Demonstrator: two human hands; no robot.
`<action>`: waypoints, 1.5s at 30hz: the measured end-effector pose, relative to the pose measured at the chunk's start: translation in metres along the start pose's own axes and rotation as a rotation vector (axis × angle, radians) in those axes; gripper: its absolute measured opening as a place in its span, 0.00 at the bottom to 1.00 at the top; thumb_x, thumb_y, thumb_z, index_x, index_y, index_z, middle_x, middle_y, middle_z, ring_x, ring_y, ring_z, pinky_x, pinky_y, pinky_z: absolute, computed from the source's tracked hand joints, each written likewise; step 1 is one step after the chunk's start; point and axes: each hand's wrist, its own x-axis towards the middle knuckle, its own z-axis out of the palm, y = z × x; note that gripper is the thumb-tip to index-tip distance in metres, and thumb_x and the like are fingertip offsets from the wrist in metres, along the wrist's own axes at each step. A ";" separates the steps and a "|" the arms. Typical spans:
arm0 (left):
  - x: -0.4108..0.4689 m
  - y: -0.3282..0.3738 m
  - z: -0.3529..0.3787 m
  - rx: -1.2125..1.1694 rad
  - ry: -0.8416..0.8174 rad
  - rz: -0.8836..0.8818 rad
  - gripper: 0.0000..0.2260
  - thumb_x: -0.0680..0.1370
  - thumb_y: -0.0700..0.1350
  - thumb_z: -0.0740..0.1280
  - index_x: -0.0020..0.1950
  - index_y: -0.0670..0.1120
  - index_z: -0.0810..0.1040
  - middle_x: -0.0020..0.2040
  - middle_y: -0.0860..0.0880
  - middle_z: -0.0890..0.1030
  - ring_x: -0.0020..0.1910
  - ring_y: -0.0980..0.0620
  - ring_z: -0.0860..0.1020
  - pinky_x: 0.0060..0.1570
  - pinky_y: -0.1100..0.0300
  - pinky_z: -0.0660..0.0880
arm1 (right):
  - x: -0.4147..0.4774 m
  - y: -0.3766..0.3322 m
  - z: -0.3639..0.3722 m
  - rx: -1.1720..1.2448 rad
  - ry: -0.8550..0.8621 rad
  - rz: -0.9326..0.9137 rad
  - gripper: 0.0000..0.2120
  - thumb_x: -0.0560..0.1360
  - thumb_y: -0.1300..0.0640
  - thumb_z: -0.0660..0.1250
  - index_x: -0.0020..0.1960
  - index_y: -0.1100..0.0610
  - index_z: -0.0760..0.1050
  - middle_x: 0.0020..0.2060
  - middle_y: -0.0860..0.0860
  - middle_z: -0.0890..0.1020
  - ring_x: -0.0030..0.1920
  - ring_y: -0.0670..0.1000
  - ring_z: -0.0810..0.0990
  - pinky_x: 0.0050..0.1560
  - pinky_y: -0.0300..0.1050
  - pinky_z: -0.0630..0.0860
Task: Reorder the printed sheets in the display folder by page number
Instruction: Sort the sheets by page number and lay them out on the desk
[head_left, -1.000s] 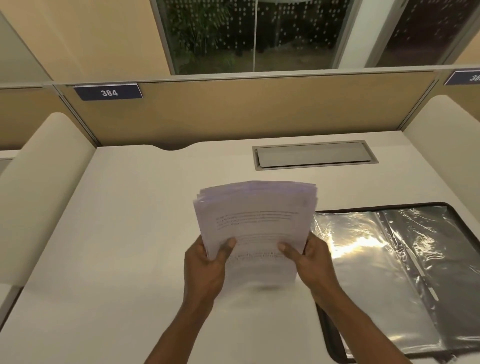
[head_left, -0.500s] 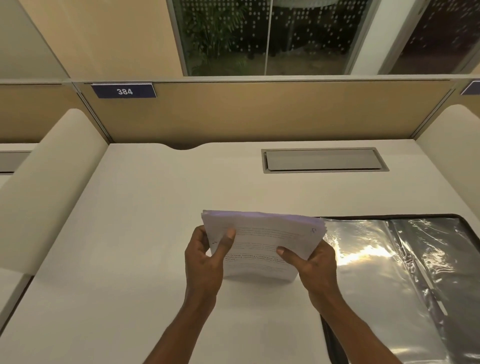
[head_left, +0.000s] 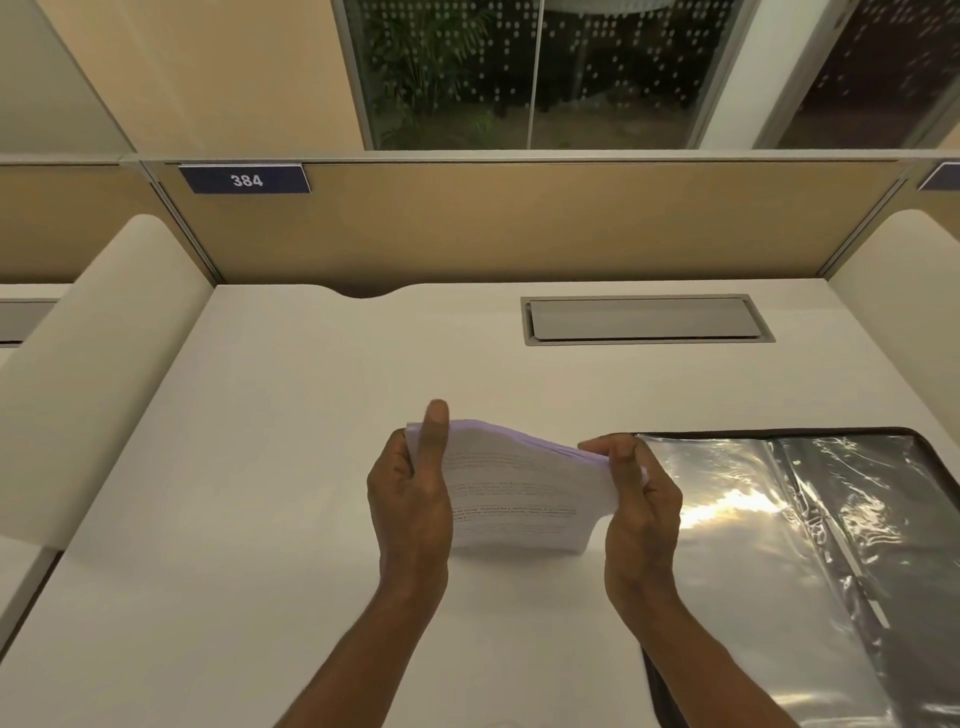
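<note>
A stack of white printed sheets (head_left: 511, 493) stands tilted on its lower edge on the white desk (head_left: 260, 467), lines of text facing me. My left hand (head_left: 410, 493) grips its left edge, thumb up along the front. My right hand (head_left: 636, 499) pinches the top right corner. The stack bows slightly between the two hands. To the right lies the open display folder (head_left: 831, 545), black with shiny clear sleeves that look empty.
A grey cable hatch (head_left: 647, 319) is set into the desk at the back. A tan partition with a blue plate reading 384 (head_left: 244, 179) closes the far side. Rounded white dividers (head_left: 98, 364) flank the desk on both sides.
The stack has come down from mid-air to stand on the desk. Both hands have slid from its lower part up to its top corners.
</note>
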 end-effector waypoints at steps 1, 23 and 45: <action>-0.001 -0.005 -0.004 0.038 -0.045 0.045 0.32 0.77 0.74 0.66 0.44 0.42 0.75 0.40 0.43 0.77 0.39 0.45 0.73 0.40 0.51 0.69 | -0.001 0.002 -0.002 -0.015 -0.012 -0.014 0.32 0.76 0.28 0.65 0.50 0.59 0.81 0.47 0.56 0.83 0.47 0.54 0.80 0.47 0.48 0.73; 0.001 -0.117 -0.048 0.550 -0.175 -0.027 0.05 0.85 0.42 0.65 0.59 0.51 0.78 0.52 0.60 0.85 0.48 0.63 0.83 0.45 0.59 0.82 | -0.010 0.091 -0.035 -0.537 -0.297 0.262 0.13 0.84 0.60 0.66 0.64 0.47 0.70 0.55 0.38 0.81 0.54 0.38 0.82 0.49 0.37 0.82; -0.002 -0.119 -0.057 0.547 -0.207 -0.173 0.07 0.83 0.41 0.69 0.57 0.52 0.80 0.51 0.59 0.86 0.51 0.55 0.85 0.47 0.58 0.81 | -0.017 0.094 -0.042 -0.466 -0.251 0.369 0.10 0.79 0.64 0.73 0.52 0.50 0.78 0.45 0.43 0.87 0.49 0.50 0.86 0.45 0.43 0.83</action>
